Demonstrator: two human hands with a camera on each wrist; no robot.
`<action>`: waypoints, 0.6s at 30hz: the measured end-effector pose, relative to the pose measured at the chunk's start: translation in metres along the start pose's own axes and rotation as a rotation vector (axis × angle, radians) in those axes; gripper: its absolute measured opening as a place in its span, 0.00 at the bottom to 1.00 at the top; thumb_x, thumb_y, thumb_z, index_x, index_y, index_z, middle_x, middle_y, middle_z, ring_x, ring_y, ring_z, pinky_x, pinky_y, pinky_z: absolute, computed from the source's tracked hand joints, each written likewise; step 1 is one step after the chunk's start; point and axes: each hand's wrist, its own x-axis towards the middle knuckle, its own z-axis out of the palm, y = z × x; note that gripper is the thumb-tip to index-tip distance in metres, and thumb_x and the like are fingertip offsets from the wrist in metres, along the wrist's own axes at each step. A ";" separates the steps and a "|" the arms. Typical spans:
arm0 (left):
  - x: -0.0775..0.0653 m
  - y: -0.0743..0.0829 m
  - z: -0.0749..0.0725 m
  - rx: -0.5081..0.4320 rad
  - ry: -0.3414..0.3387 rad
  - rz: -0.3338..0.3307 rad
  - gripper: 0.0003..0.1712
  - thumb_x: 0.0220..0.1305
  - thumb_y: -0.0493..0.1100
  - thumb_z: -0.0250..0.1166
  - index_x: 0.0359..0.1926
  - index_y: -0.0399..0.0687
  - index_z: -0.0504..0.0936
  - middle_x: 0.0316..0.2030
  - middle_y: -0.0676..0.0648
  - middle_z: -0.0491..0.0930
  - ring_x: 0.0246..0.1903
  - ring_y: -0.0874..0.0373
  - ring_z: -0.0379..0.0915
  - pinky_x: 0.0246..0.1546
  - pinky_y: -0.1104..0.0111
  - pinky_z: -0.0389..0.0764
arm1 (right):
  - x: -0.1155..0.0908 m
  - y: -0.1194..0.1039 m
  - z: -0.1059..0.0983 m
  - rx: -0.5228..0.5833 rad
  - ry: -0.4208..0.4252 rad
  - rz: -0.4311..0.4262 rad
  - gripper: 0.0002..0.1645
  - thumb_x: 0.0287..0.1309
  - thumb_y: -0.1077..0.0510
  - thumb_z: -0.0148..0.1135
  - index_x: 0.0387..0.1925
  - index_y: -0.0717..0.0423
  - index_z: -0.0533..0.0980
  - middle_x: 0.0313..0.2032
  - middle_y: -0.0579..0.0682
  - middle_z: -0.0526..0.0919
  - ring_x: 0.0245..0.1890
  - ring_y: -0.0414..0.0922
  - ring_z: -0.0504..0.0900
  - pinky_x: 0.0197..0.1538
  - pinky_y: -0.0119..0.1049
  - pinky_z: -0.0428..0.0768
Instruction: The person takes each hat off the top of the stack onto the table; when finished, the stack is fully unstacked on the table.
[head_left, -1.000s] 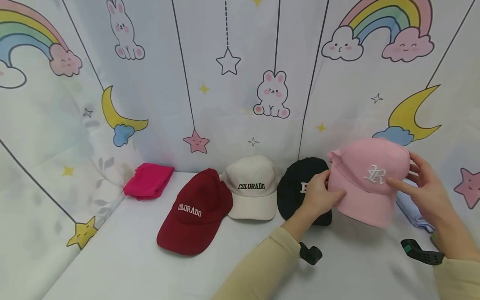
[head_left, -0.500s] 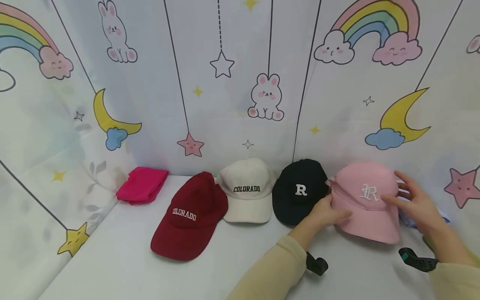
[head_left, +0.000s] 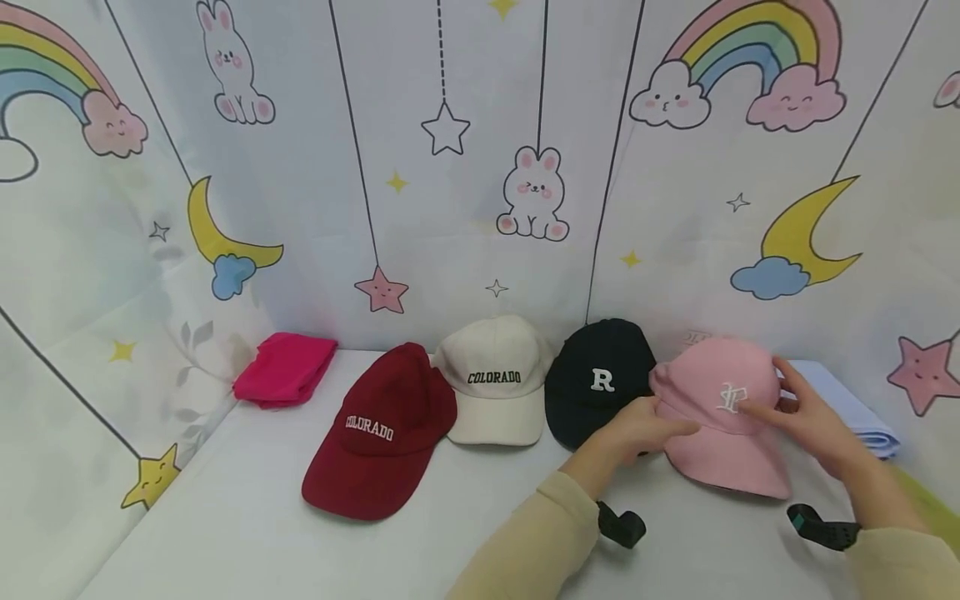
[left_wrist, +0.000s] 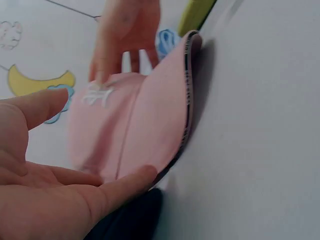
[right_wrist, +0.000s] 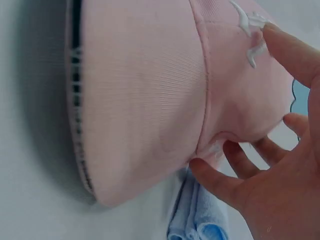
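Note:
A pink baseball cap [head_left: 738, 454] with white embroidered lettering is at the right end of a row of caps, its brim toward me. My left hand [head_left: 633, 429] holds its left side, with the thumb along the front near the brim. On the other side my right hand [head_left: 817, 421] grips the crown; its thumb presses by the lettering, and the fingers bend around the side in the right wrist view [right_wrist: 280, 185]. Just left of the pink cap is a black cap [head_left: 600, 350] with a white R, partly hidden by my left hand.
Further left are a cream cap [head_left: 498, 417] and a dark red cap [head_left: 390, 425], both lettered COLORADO. A bright pink folded cloth [head_left: 285, 371] lies at the back left. Behind my right hand are a folded light blue cloth [head_left: 851, 408] and a green thing [head_left: 926, 500].
Both hands have brought the pink cap down from the air to the table beside the black cap, then moved it slightly left. More of the light blue cloth now shows.

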 end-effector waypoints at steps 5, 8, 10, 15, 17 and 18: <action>-0.012 -0.001 -0.029 -0.064 -0.098 0.042 0.36 0.64 0.43 0.70 0.70 0.40 0.70 0.59 0.43 0.75 0.49 0.52 0.81 0.49 0.60 0.82 | -0.002 -0.001 0.010 -0.064 0.025 -0.068 0.70 0.65 0.48 0.67 0.76 0.52 0.18 0.74 0.76 0.30 0.67 0.83 0.44 0.55 0.78 0.61; -0.022 -0.003 -0.049 -0.030 -0.137 0.088 0.39 0.64 0.44 0.71 0.73 0.45 0.66 0.65 0.42 0.72 0.48 0.51 0.83 0.45 0.65 0.83 | -0.003 -0.001 0.015 -0.121 0.068 -0.072 0.75 0.60 0.47 0.71 0.76 0.52 0.18 0.72 0.79 0.30 0.67 0.82 0.40 0.54 0.80 0.60; -0.028 -0.006 -0.062 0.006 -0.167 0.130 0.41 0.64 0.45 0.71 0.75 0.49 0.64 0.65 0.45 0.71 0.45 0.53 0.84 0.43 0.68 0.83 | -0.003 0.000 0.019 -0.156 0.096 -0.060 0.78 0.57 0.46 0.74 0.76 0.52 0.17 0.71 0.80 0.29 0.67 0.82 0.37 0.52 0.82 0.58; -0.049 -0.008 -0.090 0.119 -0.189 0.203 0.45 0.63 0.50 0.71 0.77 0.61 0.60 0.66 0.56 0.69 0.50 0.63 0.80 0.44 0.72 0.80 | -0.002 0.004 0.027 -0.196 0.170 -0.072 0.81 0.52 0.45 0.77 0.76 0.54 0.19 0.69 0.82 0.31 0.65 0.82 0.39 0.51 0.83 0.57; -0.057 -0.008 -0.102 0.176 -0.183 0.231 0.47 0.63 0.52 0.71 0.78 0.64 0.58 0.67 0.58 0.67 0.55 0.64 0.76 0.46 0.72 0.79 | -0.002 0.005 0.029 -0.193 0.194 -0.092 0.82 0.51 0.46 0.78 0.77 0.54 0.20 0.70 0.82 0.33 0.65 0.82 0.39 0.51 0.83 0.56; -0.061 -0.008 -0.107 0.203 -0.178 0.244 0.47 0.63 0.54 0.71 0.78 0.64 0.57 0.68 0.58 0.66 0.57 0.64 0.74 0.46 0.71 0.78 | -0.002 0.005 0.030 -0.191 0.203 -0.100 0.82 0.51 0.47 0.78 0.77 0.54 0.21 0.70 0.82 0.33 0.65 0.81 0.39 0.52 0.83 0.55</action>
